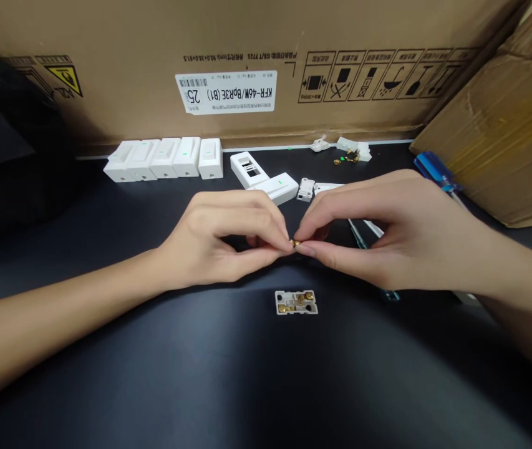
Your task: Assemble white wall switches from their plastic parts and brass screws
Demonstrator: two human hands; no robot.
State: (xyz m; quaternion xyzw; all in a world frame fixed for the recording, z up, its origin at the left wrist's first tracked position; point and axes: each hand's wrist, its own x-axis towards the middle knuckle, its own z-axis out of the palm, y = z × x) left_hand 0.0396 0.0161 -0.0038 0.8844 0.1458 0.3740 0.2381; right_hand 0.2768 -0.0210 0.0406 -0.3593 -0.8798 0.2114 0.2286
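Note:
My left hand (228, 234) and my right hand (378, 231) meet over the middle of the dark table. Between their fingertips they pinch a small brass part (295, 244), mostly covered by the fingers. Thumb and forefinger of each hand are closed on it. Just below, nearer to me, a white switch base (296, 302) lies flat on the table with brass contacts (287, 308) inside it. Behind my hands are a white switch housing (248, 169) with an opening and a white rocker switch (279, 187) leaning against it. A small white block (305, 189) sits beside them.
Several assembled white switches (165, 158) stand in a row at the back left. Loose brass bits (352, 156) and white plastic pieces lie at the back. A blue-handled screwdriver (434, 169) rests by the right carton (499, 125); a large carton (130, 62) closes off the back.

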